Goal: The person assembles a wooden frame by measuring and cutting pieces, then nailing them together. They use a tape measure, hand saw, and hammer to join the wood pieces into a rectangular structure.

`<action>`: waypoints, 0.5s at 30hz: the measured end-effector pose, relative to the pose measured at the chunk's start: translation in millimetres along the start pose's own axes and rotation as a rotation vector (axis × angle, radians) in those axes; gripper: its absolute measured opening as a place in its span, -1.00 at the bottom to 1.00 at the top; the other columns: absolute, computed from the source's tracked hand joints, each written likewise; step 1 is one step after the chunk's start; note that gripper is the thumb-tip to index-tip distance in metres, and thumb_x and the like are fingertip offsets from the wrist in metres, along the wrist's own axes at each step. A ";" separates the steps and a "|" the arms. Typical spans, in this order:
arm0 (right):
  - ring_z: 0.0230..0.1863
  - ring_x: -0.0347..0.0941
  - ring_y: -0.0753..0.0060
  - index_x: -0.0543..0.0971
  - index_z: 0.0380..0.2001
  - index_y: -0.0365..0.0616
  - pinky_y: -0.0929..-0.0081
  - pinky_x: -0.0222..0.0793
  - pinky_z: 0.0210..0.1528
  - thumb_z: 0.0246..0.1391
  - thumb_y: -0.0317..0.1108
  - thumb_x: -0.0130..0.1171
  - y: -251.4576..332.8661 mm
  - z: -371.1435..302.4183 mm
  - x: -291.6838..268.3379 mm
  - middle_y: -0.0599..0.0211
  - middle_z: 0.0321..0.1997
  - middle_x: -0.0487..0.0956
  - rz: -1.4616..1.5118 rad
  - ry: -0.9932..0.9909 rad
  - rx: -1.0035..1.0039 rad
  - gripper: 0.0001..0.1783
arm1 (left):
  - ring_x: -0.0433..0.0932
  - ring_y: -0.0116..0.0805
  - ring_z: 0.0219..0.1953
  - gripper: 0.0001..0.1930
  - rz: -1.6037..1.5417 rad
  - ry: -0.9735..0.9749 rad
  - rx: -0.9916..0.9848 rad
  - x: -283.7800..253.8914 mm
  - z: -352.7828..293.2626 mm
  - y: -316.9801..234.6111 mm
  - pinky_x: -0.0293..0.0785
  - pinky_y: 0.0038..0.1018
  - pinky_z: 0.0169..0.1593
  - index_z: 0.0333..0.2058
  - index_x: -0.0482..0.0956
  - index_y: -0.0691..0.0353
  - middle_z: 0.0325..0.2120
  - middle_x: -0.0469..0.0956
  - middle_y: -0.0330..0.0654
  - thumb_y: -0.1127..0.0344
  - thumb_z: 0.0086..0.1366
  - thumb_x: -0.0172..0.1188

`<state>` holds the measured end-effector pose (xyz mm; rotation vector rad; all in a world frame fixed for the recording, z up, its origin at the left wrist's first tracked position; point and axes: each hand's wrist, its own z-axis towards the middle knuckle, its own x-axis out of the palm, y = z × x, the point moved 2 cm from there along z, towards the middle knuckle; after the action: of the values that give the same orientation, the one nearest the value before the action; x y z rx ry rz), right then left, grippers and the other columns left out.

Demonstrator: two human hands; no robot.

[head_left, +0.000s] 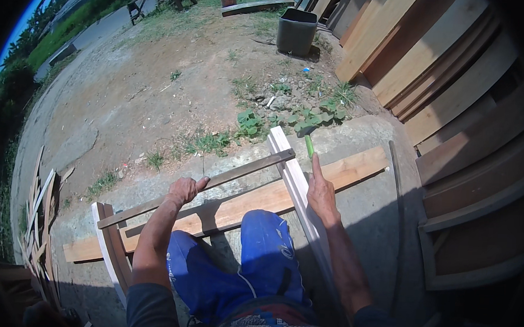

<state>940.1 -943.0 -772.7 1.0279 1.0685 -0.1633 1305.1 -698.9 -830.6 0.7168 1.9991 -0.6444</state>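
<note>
My left hand (183,190) is closed around a thin, dark wooden strip (237,173) near its middle. The strip lies across two pale timber pieces, one on the left (108,238) and a longer one on the right (296,186). Just right of the longer piece, my right hand (322,197) grips a slim, bright green tool (309,145), its index finger stretched along it. Whether the tool is a knife or a marker I cannot tell. Below the strip, a wide light plank (247,204) runs crosswise in front of my knees.
Several boards (424,59) lean along the right side, with a wooden frame (474,272) nearer me. A dark square bucket (297,32) stands beyond some weeds. Offcuts (42,228) are heaped at the left. A thin rod (397,178) lies on the concrete at right.
</note>
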 end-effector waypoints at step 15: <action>-0.54 0.55 0.25 0.07 0.55 0.21 0.25 0.51 -0.50 0.23 -0.43 0.19 -17.8 108.5 78.2 0.04 -0.25 0.63 0.527 0.091 0.550 -0.11 | 0.64 0.27 -0.16 0.00 -0.006 -0.028 -0.042 -9.1 -14.0 10.2 0.50 0.02 -0.04 -0.41 0.73 0.35 -0.38 0.64 0.31 -0.56 0.36 -0.37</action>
<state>1040.4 -1008.2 -835.2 1.7935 0.8115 0.0241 1308.2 -684.4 -817.8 0.6731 1.9841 -0.6106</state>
